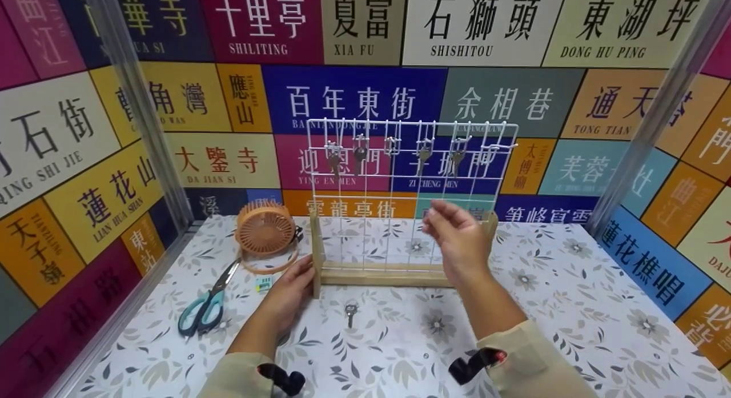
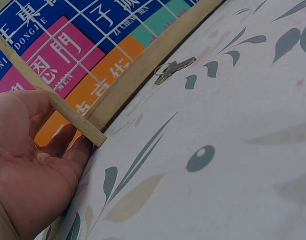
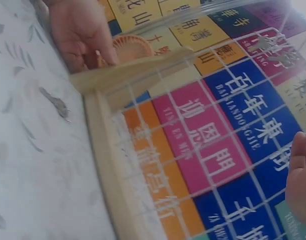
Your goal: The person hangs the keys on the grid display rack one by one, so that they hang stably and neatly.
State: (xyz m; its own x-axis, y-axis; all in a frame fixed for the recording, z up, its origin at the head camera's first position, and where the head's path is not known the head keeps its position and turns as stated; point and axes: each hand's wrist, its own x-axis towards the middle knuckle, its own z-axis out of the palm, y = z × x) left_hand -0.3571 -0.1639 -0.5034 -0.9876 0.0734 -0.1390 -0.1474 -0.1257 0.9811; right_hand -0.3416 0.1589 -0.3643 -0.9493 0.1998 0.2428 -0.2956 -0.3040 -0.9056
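A white wire grid rack (image 1: 365, 199) stands upright in a wooden base (image 1: 388, 279). Along its upper part, several metal keys (image 1: 423, 152) hang from hooks. My left hand (image 1: 294, 286) grips the lower end of the left wooden post (image 2: 68, 111), thumb on one side and fingers on the other. Raised before the grid's right half, my right hand (image 1: 460, 238) has loosely bent fingers, with nothing visible between them. Only part of that hand shows in the right wrist view. One key with a ring (image 1: 351, 314) lies on the table in front of the base.
Left of the rack are an orange fan (image 1: 265, 232), scissors with teal and black handles (image 1: 201, 312), and a small green-and-white item (image 1: 264, 283). The floral tabletop (image 1: 571, 329) meets sign-covered walls, with clear upright edges (image 1: 645, 101) at the corners.
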